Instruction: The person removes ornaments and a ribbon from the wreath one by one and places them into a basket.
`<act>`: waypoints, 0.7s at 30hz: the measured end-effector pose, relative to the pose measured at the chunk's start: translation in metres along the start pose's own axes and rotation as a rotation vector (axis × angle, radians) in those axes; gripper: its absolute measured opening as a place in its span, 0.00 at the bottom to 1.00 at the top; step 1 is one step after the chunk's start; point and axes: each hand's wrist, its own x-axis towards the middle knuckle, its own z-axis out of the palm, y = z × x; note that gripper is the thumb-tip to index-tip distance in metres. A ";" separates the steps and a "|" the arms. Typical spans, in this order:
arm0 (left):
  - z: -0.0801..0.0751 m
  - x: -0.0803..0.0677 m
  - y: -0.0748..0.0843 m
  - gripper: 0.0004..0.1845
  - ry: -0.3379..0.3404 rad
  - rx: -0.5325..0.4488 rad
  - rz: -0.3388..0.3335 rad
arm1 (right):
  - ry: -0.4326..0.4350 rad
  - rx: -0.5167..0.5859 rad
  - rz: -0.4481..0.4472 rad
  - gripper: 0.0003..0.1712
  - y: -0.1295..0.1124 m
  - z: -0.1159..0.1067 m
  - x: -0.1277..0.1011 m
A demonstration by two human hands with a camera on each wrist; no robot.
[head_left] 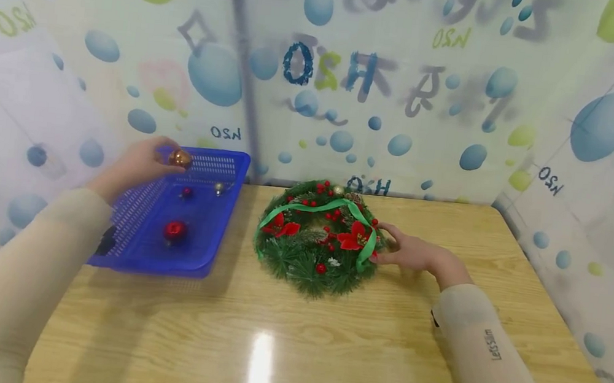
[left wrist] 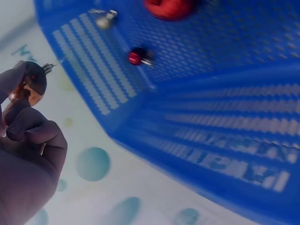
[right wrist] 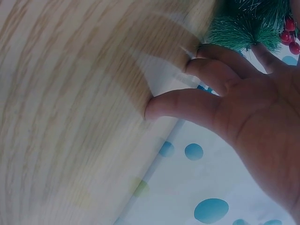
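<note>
My left hand (head_left: 140,163) pinches a shiny copper-coloured Christmas ball (head_left: 180,158) above the back of the blue basket (head_left: 198,249). In the left wrist view the ball (left wrist: 36,83) sits between thumb and fingertips, its metal cap pointing toward the basket wall. Inside the basket lie a large red ball (head_left: 174,230), a small dark red ball (head_left: 187,192) and a small silvery gold ball (head_left: 219,188). My right hand (head_left: 414,252) is at the right edge of a green wreath (head_left: 305,268), fingers loosely extended. Red poinsettias (head_left: 355,237), berries and a green ribbon (head_left: 311,207) decorate the wreath.
Both the basket and the wreath stand on a wooden table (head_left: 335,354), near its back edge. A curtain (head_left: 334,138) printed with blue and green drops hangs behind and on both sides. A dark object (head_left: 106,240) shows at the basket's left side.
</note>
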 end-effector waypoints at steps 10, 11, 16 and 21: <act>0.006 -0.012 -0.028 0.26 -0.118 0.018 -0.049 | 0.005 -0.005 0.001 0.60 0.001 -0.001 -0.001; 0.007 -0.011 -0.030 0.27 -0.127 0.021 -0.048 | 0.005 -0.002 0.001 0.60 0.001 0.000 -0.001; 0.006 -0.006 -0.038 0.28 -0.122 -0.015 -0.055 | 0.004 0.004 0.000 0.60 0.001 0.000 -0.002; 0.001 -0.003 -0.048 0.28 -0.160 -0.024 -0.087 | 0.000 0.014 -0.001 0.60 0.000 0.001 -0.001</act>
